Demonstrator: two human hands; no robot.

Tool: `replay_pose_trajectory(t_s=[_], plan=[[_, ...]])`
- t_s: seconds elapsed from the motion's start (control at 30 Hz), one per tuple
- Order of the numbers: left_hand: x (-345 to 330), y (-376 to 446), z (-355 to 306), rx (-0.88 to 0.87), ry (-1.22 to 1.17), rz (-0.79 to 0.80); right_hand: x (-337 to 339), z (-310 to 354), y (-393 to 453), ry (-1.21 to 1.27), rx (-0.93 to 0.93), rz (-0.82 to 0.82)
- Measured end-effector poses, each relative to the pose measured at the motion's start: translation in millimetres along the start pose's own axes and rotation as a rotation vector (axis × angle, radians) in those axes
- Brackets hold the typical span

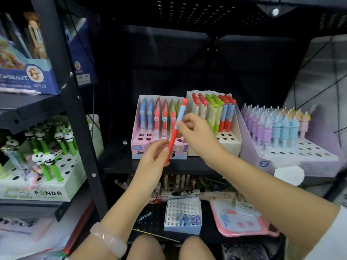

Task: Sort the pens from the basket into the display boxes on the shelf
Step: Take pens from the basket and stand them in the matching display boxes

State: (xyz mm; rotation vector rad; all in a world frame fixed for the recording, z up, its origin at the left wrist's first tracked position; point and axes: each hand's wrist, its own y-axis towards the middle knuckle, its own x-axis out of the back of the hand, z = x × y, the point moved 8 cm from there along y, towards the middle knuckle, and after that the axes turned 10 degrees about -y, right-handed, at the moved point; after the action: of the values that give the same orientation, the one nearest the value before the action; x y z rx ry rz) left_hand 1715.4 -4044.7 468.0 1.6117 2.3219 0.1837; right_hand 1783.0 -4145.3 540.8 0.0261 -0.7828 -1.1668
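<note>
Holding the red-and-blue pen (176,128) upright before the pink display box (159,147) on the shelf (120,164): right hand (197,134) pinches mid-barrel, left hand (155,156) pinches the tip. I judge it matches the cream box (225,141); steer the tip into an open hole there.

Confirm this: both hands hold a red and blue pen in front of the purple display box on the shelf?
Not quite. In the head view both hands, left hand and right hand, hold the red and blue pen in front of the pink display box, not the purple one.
</note>
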Motion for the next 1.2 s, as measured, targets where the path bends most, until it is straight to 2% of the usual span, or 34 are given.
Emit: replay_pose_trajectory(t_s=[0.07, 0.23, 0.33, 0.5, 0.73, 0.87, 1.0, 1.1, 1.2], plan=[[-11, 0, 4, 0.011, 0.070, 0.058, 33, -11, 1, 0.028, 0.000, -0.127], [-37, 5, 6, 0.006, 0.166, 0.139, 121, -44, 9, -0.165, 0.023, -0.459], [-50, 9, 9, 0.015, 0.181, 0.151, 144, -61, 16, -0.350, 0.022, -0.527], [-60, 12, 19, 0.043, 0.197, 0.165, 123, -82, 36, -0.674, -0.026, -0.312], [-66, 7, 23, 0.058, 0.220, 0.182, 99, -98, 43, -0.766, -0.126, -0.096], [-79, 2, 20, 0.062, 0.189, 0.220, 105, -89, 24, -0.661, -0.129, -0.097], [-122, -13, 21, 0.060, 0.143, 0.340, 120, -75, -12, -0.420, -0.121, 0.039], [-170, -35, 28, 0.075, 0.115, 0.468, 144, -85, -56, -0.185, -0.227, 0.120], [-221, -65, 42, 0.098, 0.056, 0.587, 175, -118, -112, -0.083, -0.326, 0.200]])
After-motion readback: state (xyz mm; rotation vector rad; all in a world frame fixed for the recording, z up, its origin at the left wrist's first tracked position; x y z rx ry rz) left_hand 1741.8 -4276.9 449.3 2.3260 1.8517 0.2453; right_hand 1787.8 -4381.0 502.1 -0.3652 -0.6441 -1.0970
